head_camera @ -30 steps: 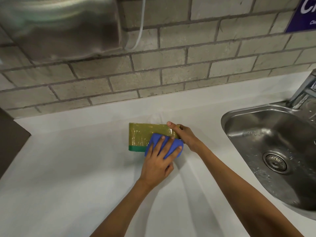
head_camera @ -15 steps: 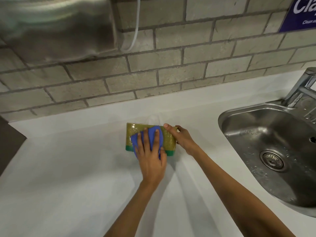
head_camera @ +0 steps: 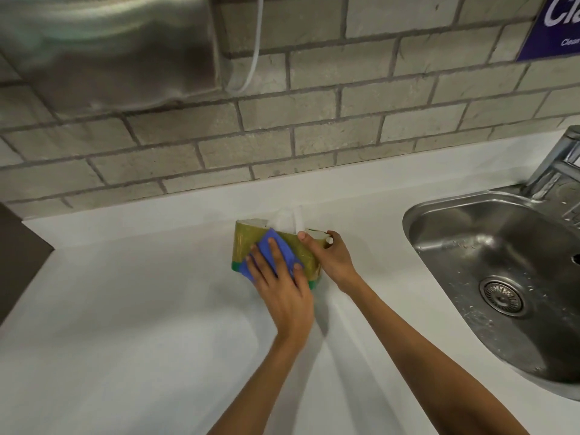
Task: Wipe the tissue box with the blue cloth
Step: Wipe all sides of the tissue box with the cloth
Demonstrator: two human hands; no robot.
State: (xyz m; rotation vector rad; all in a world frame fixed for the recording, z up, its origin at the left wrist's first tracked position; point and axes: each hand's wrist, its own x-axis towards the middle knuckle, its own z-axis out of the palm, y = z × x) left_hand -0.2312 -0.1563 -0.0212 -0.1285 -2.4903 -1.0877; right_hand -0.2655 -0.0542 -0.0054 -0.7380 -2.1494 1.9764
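Observation:
A gold and green tissue box [head_camera: 246, 246] stands on the white counter [head_camera: 125, 324] near the wall, with a white tissue [head_camera: 287, 218] poking from its top. My left hand [head_camera: 282, 287] lies flat on the box's front face and presses the blue cloth [head_camera: 276, 251] against it. The cloth covers the middle of that face. My right hand [head_camera: 331, 262] grips the box's right end, thumb on the top edge.
A steel sink [head_camera: 502, 262] with a drain and a tap [head_camera: 561, 161] sits at the right. A brick wall runs behind the counter, with a metal dispenser [head_camera: 103, 48] at the upper left and a purple sign [head_camera: 555, 26] at the upper right.
My left hand slid the blue cloth leftward across the box's front face, from its right end to the middle. The right hand kept its grip on the box's right end.

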